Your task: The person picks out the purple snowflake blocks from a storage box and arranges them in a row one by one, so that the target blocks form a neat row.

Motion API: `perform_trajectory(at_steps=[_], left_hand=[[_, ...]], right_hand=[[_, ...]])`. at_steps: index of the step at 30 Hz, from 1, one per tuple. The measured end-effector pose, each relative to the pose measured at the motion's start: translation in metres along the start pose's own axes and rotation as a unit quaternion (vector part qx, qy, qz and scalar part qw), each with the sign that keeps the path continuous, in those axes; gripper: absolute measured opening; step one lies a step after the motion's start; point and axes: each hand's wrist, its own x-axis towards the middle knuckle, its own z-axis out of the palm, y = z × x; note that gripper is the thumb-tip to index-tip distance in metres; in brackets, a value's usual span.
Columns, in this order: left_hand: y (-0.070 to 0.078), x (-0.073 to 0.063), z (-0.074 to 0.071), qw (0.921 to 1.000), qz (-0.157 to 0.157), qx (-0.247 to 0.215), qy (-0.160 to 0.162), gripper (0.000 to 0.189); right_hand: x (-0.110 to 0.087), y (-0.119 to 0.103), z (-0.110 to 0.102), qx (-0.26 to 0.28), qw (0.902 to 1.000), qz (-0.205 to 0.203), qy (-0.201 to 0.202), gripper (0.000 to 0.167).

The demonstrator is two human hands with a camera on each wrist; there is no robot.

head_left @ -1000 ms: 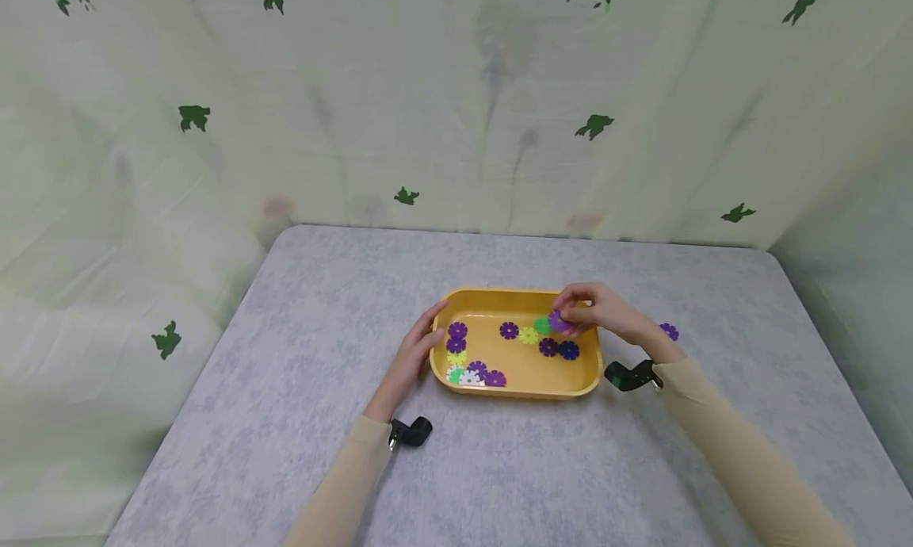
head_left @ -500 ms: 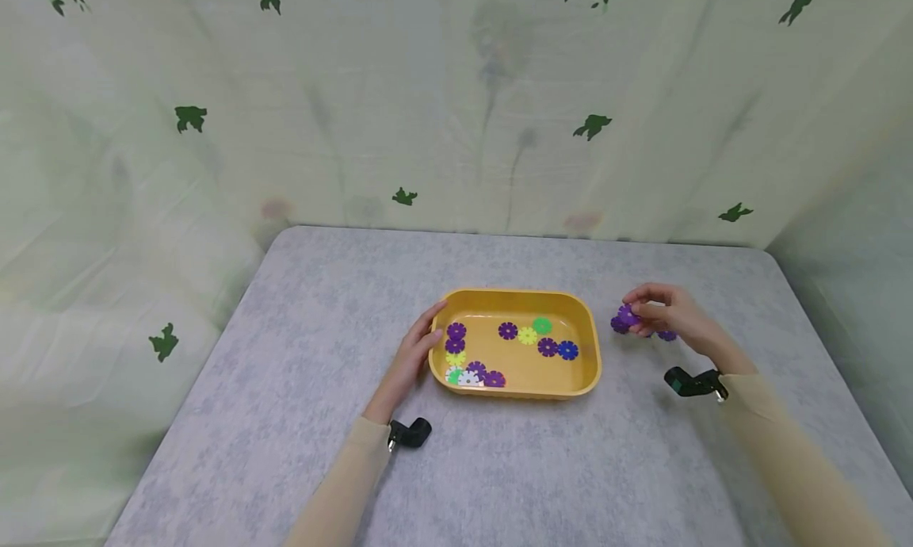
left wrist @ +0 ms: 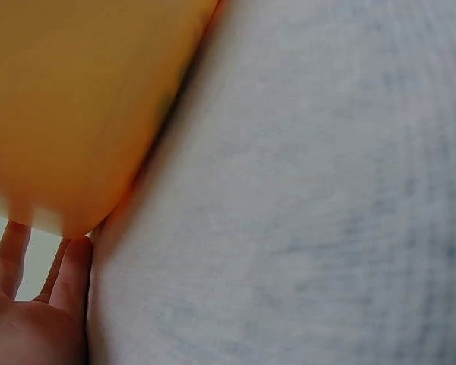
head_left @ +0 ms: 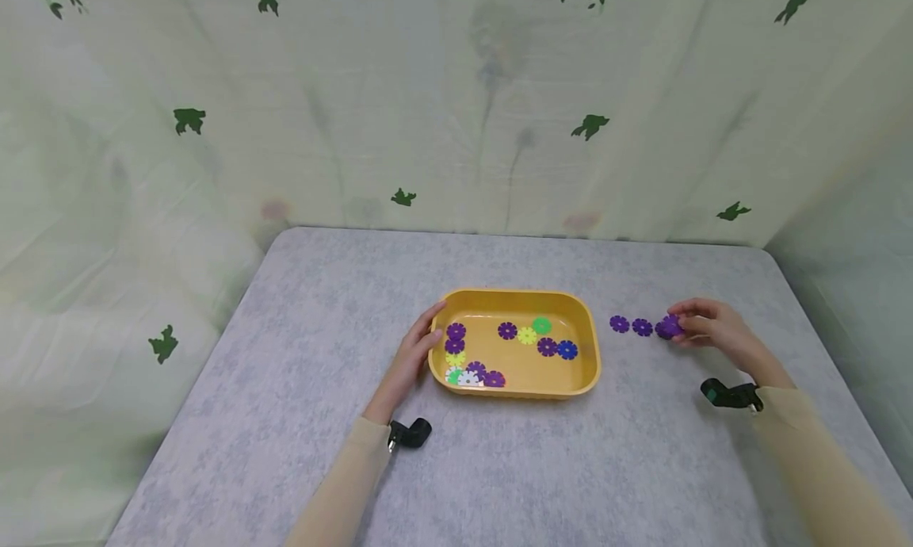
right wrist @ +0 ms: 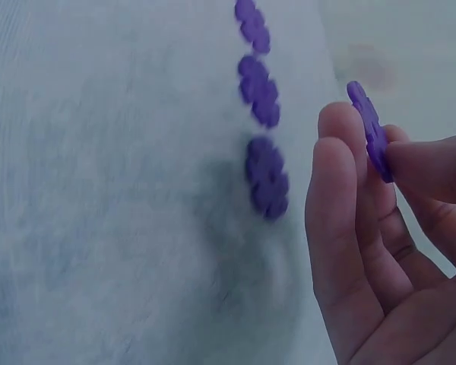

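Note:
My right hand [head_left: 720,333] pinches a purple flower-shaped interlocking disc [right wrist: 372,133] between thumb and fingers, raised above the table at the right. Below it, a line of purple discs lies flat: a left one [head_left: 619,324], a middle one [head_left: 642,327] and a right one [right wrist: 267,179], which the held disc partly overlaps in the head view. My left hand [head_left: 406,363] rests against the left end of a yellow tray [head_left: 517,391]; in the left wrist view its fingers [left wrist: 70,277] extend straight to the tray's outer wall.
Inside the tray lie several loose discs, among them a green one [head_left: 541,326], a yellow one [head_left: 527,336], a blue one [head_left: 567,350] and a white one [head_left: 468,378]. The grey table [head_left: 342,293] ends at a pale curtain [head_left: 428,119] behind.
My right hand has left the tray with a purple disc and travelled right, over the line of discs on the table. The left hand stays at the tray.

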Motion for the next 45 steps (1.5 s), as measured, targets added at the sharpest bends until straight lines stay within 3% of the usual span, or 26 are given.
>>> perform_trajectory(at_steps=[2, 6, 9, 18, 23, 26, 34, 40, 45], left_hand=[[-0.008, 0.002, -0.001, 1.0, 0.004, 0.0, 0.007, 0.047], [-0.008, 0.003, -0.001, 1.0, 0.003, 0.0, 0.009, 0.046], [0.001, 0.0, 0.0, 1.0, -0.001, -0.001, 0.003, 0.047], [0.002, 0.0, 0.001, 1.0, -0.003, -0.002, 0.003, 0.047], [0.003, -0.001, 0.002, 1.0, -0.006, 0.004, 0.005, 0.047], [0.003, -0.002, 0.002, 1.0, -0.005, 0.004, 0.005, 0.047], [0.002, -0.002, 0.001, 1.0, 0.004, -0.002, 0.003, 0.047], [0.002, -0.001, 0.002, 1.0, 0.002, 0.002, 0.006, 0.047], [0.001, -0.001, 0.002, 1.0, 0.005, 0.002, 0.005, 0.047]], right_hand=[[-0.002, 0.005, -0.003, -0.003, 1.0, 0.004, 0.007, 0.036], [-0.007, 0.013, -0.007, -0.007, 0.9995, 0.018, 0.026, 0.036], [-0.009, 0.018, -0.008, -0.02, 0.9985, 0.034, 0.038, 0.036], [-0.004, 0.026, -0.006, -0.064, 0.9934, 0.071, 0.063, 0.034], [-0.002, 0.014, -0.001, -0.087, 0.9883, 0.078, 0.098, 0.036], [0.0, 0.0, 0.005, -0.091, 0.9886, 0.062, 0.103, 0.04], [0.011, -0.049, 0.039, -0.055, 0.9976, -0.005, 0.042, 0.041], [0.019, -0.084, 0.072, -0.03, 0.9994, -0.013, -0.011, 0.041], [0.025, -0.1, 0.096, -0.021, 0.9985, -0.03, -0.041, 0.033]])
